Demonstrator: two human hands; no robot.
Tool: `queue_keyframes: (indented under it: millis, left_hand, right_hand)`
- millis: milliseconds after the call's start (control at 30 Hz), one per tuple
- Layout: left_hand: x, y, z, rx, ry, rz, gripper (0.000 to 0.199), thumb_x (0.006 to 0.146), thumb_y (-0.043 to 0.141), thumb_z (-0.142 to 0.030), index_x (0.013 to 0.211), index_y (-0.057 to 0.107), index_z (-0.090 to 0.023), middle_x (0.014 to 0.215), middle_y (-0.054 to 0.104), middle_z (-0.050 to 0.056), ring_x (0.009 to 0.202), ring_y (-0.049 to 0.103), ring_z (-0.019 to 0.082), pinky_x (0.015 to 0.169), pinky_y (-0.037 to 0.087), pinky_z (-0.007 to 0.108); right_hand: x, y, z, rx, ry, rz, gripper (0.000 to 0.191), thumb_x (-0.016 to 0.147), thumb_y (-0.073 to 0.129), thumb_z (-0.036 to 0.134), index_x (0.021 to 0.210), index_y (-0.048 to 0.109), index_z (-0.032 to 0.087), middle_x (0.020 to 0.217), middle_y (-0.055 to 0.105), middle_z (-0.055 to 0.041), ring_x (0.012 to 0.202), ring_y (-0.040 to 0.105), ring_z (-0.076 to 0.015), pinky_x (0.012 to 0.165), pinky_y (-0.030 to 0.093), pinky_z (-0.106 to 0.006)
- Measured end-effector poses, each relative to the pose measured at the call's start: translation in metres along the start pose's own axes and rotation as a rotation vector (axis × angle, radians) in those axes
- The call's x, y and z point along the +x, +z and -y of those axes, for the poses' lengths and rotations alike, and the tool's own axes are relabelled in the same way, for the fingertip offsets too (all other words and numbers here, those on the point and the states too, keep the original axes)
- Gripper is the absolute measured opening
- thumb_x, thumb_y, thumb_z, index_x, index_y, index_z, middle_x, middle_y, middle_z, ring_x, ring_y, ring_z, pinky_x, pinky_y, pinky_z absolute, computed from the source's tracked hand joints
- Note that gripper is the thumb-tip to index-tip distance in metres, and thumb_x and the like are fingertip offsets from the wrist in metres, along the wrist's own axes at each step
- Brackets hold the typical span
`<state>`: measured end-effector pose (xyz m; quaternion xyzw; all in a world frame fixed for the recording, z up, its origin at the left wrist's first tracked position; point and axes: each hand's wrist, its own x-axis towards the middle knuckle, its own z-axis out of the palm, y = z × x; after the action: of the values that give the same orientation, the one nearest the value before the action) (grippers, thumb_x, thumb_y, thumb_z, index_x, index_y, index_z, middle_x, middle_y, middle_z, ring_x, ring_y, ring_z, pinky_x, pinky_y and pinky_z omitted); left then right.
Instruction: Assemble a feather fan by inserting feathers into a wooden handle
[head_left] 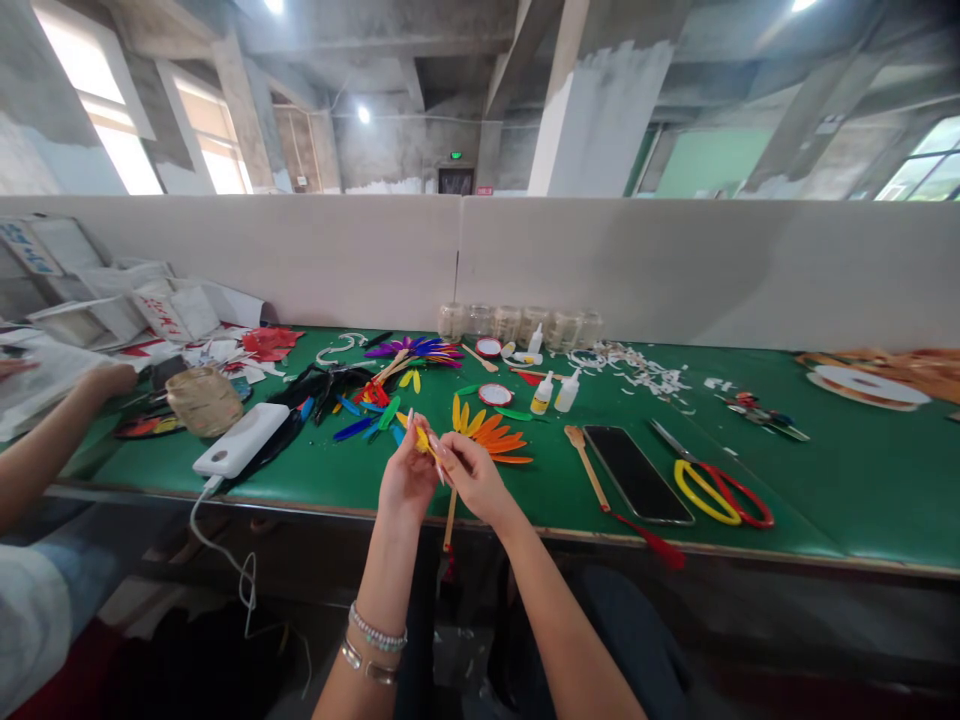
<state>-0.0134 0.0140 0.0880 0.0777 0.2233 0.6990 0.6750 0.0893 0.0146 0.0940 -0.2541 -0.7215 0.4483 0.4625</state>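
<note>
My left hand (409, 472) and my right hand (474, 474) meet above the table's front edge, both closed on a small yellow feather (423, 438) between their fingertips. Just behind them lies a fan of yellow and orange feathers (501, 440) with a wooden handle (450, 520) that sticks out over the front edge, a red tassel below it. Loose blue feathers (352, 429) are to the left of my hands. Two glue bottles (541, 394) stand behind the fan, near a round red-rimmed lid (496, 394).
To the right are a wooden stick (589, 470), a phone (637, 474) and scissors (724, 490). A white power bank (240, 440) with a cable lies left. Another person's arm (60, 430) reaches in at far left. Glass jars (508, 323) line the partition.
</note>
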Motion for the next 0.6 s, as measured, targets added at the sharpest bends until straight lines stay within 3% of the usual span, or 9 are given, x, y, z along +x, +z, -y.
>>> queue_keyframes:
  millis: [167, 367, 600]
  left_hand:
    - [0.000, 0.004, 0.004, -0.149, -0.044, -0.002, 0.025, 0.088, 0.041, -0.020, 0.080, 0.065, -0.021, 0.075, 0.063, -0.001, 0.061, 0.057, 0.003, 0.058, 0.045, 0.011]
    - [0.009, -0.005, -0.002, -0.132, 0.046, -0.003, 0.022, 0.087, 0.044, -0.023, 0.089, 0.065, -0.029, 0.078, 0.063, -0.003, 0.063, 0.056, 0.003, 0.059, 0.044, 0.012]
    - [0.012, -0.017, -0.012, -0.172, 0.036, 0.014, 0.028, 0.090, 0.037, -0.022, 0.101, 0.061, -0.031, 0.078, 0.063, -0.002, 0.061, 0.055, 0.003, 0.050, 0.039, 0.014]
  right_hand:
    - [0.000, -0.002, -0.003, 0.135, 0.061, 0.022, 0.033, 0.081, 0.050, 0.044, 0.062, 0.043, 0.018, 0.053, 0.042, 0.0047, 0.046, 0.037, -0.0064, 0.045, 0.031, -0.021]
    - [-0.004, -0.009, 0.003, 0.223, 0.072, 0.100, 0.031, 0.080, 0.053, 0.043, 0.062, 0.046, 0.018, 0.051, 0.045, 0.0051, 0.043, 0.037, -0.0053, 0.043, 0.030, -0.020]
    - [-0.005, -0.027, 0.007, 0.081, 0.100, 0.009, 0.025, 0.075, 0.060, 0.039, 0.068, 0.062, 0.015, 0.060, 0.060, -0.0016, 0.046, 0.042, -0.0072, 0.041, 0.032, -0.021]
